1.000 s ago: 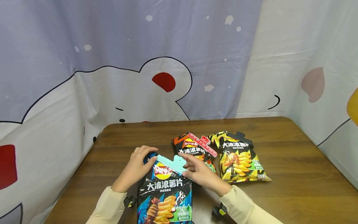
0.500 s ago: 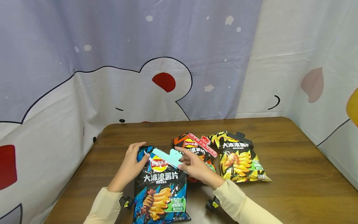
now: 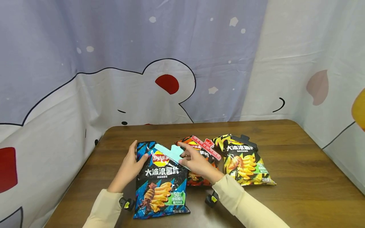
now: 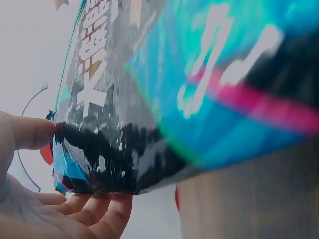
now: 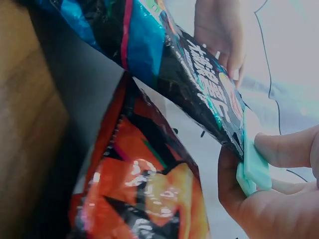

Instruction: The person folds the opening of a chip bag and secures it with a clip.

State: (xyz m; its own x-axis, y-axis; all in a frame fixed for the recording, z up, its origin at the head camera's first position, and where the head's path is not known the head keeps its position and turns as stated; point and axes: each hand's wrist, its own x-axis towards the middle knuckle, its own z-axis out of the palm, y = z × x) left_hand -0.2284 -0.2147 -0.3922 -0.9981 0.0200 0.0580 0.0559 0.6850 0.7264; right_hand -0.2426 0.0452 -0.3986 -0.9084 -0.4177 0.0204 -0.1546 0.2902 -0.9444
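A blue and black bag of potato chips (image 3: 159, 190) is held front-up at the table's near middle. My left hand (image 3: 128, 167) grips its upper left edge, thumb on the front and fingers behind, as the left wrist view of the bag (image 4: 124, 99) shows. A mint-green bag clip (image 3: 169, 153) lies slanted across the bag's upper right corner. My right hand (image 3: 199, 163) pinches this clip; in the right wrist view the thumb presses one side of the clip (image 5: 254, 159) and the fingers are at the other.
Behind the blue bag, partly covered, lies an orange-red chip bag (image 3: 196, 180) with a red ruler-like clip (image 3: 206, 148). A yellow and black chip bag (image 3: 246, 167) with a black clip (image 3: 244, 142) lies to its right. A patterned curtain (image 3: 137, 95) hangs behind the wooden table (image 3: 302, 177).
Both hands have moved the blue bag away from me and slightly left, and its bottom edge has come into view. The mint clip has travelled with it; the other two bags have stayed put.
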